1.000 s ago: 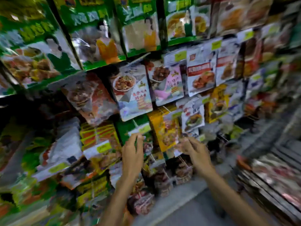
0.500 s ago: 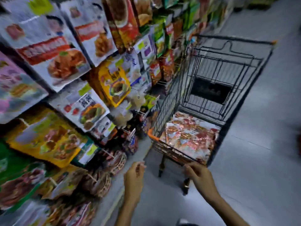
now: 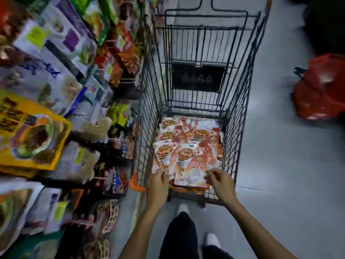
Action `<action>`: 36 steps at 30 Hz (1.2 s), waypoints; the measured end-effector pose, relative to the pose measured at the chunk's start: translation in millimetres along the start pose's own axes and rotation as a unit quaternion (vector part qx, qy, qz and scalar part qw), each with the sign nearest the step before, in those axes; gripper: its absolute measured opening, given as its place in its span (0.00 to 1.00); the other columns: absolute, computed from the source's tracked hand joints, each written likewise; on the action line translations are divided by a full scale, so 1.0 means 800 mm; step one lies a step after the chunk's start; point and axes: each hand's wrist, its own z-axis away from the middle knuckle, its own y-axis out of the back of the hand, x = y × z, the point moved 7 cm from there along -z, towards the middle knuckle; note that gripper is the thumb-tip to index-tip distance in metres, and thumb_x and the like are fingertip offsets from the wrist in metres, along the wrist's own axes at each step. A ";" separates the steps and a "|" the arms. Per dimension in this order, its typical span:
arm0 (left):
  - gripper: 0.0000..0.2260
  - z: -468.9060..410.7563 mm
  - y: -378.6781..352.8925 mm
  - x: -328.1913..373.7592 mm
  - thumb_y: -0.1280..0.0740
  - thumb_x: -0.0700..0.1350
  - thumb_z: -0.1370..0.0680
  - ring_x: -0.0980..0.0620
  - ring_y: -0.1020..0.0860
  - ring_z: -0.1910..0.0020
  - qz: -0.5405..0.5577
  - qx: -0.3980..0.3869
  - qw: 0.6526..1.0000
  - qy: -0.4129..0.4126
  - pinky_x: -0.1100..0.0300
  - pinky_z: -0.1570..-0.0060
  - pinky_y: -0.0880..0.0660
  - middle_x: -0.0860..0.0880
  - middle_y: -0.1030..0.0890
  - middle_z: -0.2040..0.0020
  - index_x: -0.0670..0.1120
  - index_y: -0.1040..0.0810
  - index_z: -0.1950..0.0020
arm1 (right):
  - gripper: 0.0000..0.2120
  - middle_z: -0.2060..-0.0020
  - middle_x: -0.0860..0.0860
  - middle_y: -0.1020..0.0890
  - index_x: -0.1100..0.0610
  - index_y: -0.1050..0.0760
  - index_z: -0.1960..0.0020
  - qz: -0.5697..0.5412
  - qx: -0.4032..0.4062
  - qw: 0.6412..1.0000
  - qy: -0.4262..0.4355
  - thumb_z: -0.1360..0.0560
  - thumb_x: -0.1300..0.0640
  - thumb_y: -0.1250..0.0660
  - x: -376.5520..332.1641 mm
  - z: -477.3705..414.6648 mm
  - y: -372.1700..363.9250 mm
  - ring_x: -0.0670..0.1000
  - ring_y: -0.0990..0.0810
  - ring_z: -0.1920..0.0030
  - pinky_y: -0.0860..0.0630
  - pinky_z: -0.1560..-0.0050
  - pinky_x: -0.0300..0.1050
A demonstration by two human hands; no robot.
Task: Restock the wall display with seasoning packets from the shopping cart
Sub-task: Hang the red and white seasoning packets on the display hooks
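Observation:
A pile of red and white seasoning packets lies flat in the bottom of a black wire shopping cart in front of me. My left hand reaches over the cart's near edge, its fingertips at the edge of the nearest left packet. My right hand hovers over the near right packets with loosely curled fingers and holds nothing. The wall display of hanging packets runs along the left, blurred.
The cart stands close against the display on a grey floor. A red bag or basket sits on the floor to the right, with a dark shape behind it. My legs and white shoes are just behind the cart.
My view swung from the wall display round to the cart. Both hands left the display pegs, came down and forward, and are now over the packets at the cart's near end.

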 end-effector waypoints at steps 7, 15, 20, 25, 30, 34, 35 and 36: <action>0.11 -0.149 -0.060 -0.068 0.41 0.40 0.19 0.45 0.23 0.52 -0.061 -0.048 0.991 0.109 0.60 0.60 0.33 0.39 0.19 0.46 0.37 0.22 0.42 | 0.09 0.53 0.56 0.18 0.62 0.24 0.43 0.053 0.027 0.991 -0.119 0.21 0.59 0.37 0.062 -0.116 -0.068 0.52 0.22 0.56 0.26 0.54 0.43; 0.22 -0.217 -0.118 -0.156 0.33 0.38 0.25 0.37 0.23 0.44 0.007 -0.029 0.969 0.244 0.46 0.45 0.24 0.35 0.23 0.40 0.37 0.31 0.32 | 0.17 0.48 0.60 0.21 0.65 0.26 0.46 0.144 0.009 0.971 -0.190 0.25 0.52 0.30 0.132 -0.173 -0.110 0.58 0.22 0.47 0.24 0.43 0.53; 0.27 -0.227 -0.124 -0.169 0.26 0.39 0.30 0.42 0.22 0.45 0.065 0.035 0.959 0.272 0.59 0.56 0.27 0.41 0.23 0.38 0.42 0.30 0.32 | 0.32 0.40 0.60 0.25 0.64 0.32 0.36 0.134 0.052 0.957 -0.252 0.31 0.49 0.25 0.144 -0.177 -0.115 0.59 0.26 0.39 0.27 0.39 0.54; 0.22 -0.234 -0.129 -0.183 0.23 0.39 0.32 0.41 0.18 0.49 0.116 0.030 0.944 0.307 0.56 0.60 0.22 0.42 0.18 0.44 0.41 0.23 0.40 | 0.25 0.46 0.57 0.19 0.62 0.26 0.43 -0.021 0.092 0.943 -0.319 0.35 0.57 0.21 0.166 -0.172 -0.118 0.57 0.21 0.45 0.24 0.43 0.53; 0.14 -0.235 -0.134 -0.188 0.22 0.38 0.34 0.50 0.19 0.63 0.171 0.028 0.925 0.337 0.64 0.75 0.26 0.43 0.17 0.52 0.41 0.21 0.51 | 0.22 0.49 0.58 0.17 0.62 0.24 0.45 0.007 0.151 0.939 -0.309 0.35 0.58 0.21 0.161 -0.166 -0.113 0.58 0.19 0.49 0.23 0.46 0.52; 0.16 -0.239 -0.134 -0.182 0.23 0.37 0.33 0.50 0.22 0.61 0.180 0.014 0.933 0.311 0.65 0.71 0.27 0.44 0.19 0.50 0.41 0.22 0.48 | 0.23 0.50 0.56 0.16 0.59 0.25 0.43 -0.019 0.176 0.942 -0.285 0.34 0.56 0.22 0.150 -0.161 -0.112 0.56 0.18 0.50 0.24 0.49 0.45; 0.20 -0.240 -0.134 -0.180 0.23 0.37 0.32 0.50 0.22 0.61 0.181 0.001 0.936 0.302 0.65 0.72 0.27 0.44 0.20 0.50 0.40 0.24 0.43 | 0.21 0.52 0.56 0.16 0.59 0.23 0.45 -0.036 0.163 0.944 -0.284 0.34 0.54 0.22 0.148 -0.160 -0.113 0.55 0.18 0.52 0.23 0.50 0.45; 0.22 -0.240 -0.136 -0.179 0.24 0.38 0.31 0.50 0.23 0.63 0.183 -0.013 0.938 0.294 0.65 0.74 0.28 0.43 0.21 0.50 0.38 0.26 0.40 | 0.18 0.53 0.55 0.15 0.59 0.21 0.47 -0.070 0.144 0.944 -0.288 0.33 0.54 0.22 0.149 -0.160 -0.116 0.53 0.18 0.54 0.22 0.51 0.46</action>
